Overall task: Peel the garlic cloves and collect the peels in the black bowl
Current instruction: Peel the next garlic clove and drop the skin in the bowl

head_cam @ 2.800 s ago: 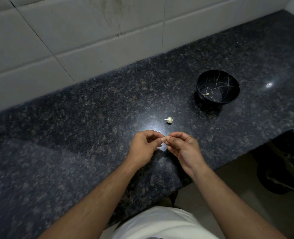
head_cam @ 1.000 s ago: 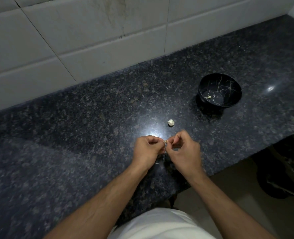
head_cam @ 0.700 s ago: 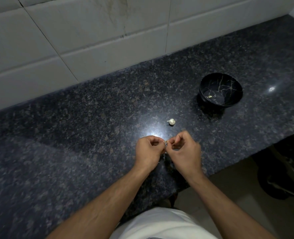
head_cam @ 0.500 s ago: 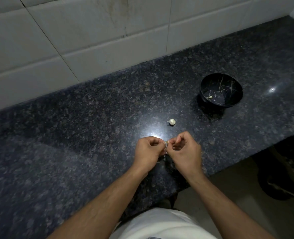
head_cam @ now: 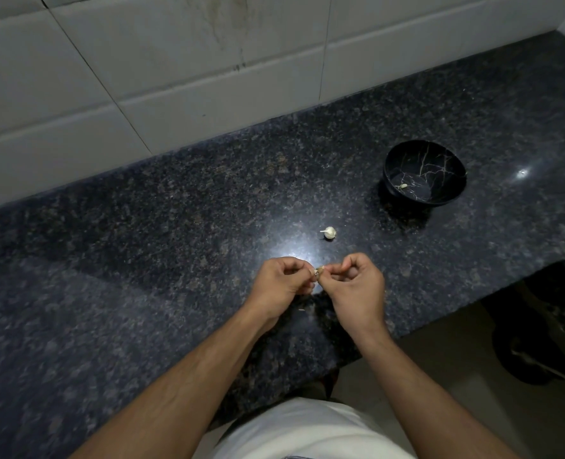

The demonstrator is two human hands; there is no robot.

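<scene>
White shirt (head_cam: 307, 432) at bottom edge, both bare forearms reaching forward over the dark speckled granite counter (head_cam: 142, 260). Left hand (head_cam: 281, 286) and right hand (head_cam: 354, 286) meet above the counter's near part, knuckles almost touching, fingers of both curled in. Between the two sets of fingertips sits a garlic clove (head_cam: 418, 269), tiny, pale tan, mostly hidden; left hand pinches it from its side, right hand pinches it from the other, thumb and forefinger on each. Cannot tell how much skin is still on it, too small. Just under the hands a small pale fleck (head_cam: 302, 310) lies on the counter, looks like a peel scrap, unsure. Just beyond the hands, bright glare spot on the stone, and a bit past that, slightly to the right, a second garlic piece (head_cam: 330, 232), whitish, rounded, with a short stem stub sticking out to the left, lying alone on the granite. Farther out and well to the right of the right hand, black bowl (head_cam: 440, 200) with thin gold crack-like lines inside, upright, holding one small pale bit (head_cam: 404, 186) near its bottom left. Behind everything, white tiled wall (head_cam: 175, 61) with some staining.
</scene>
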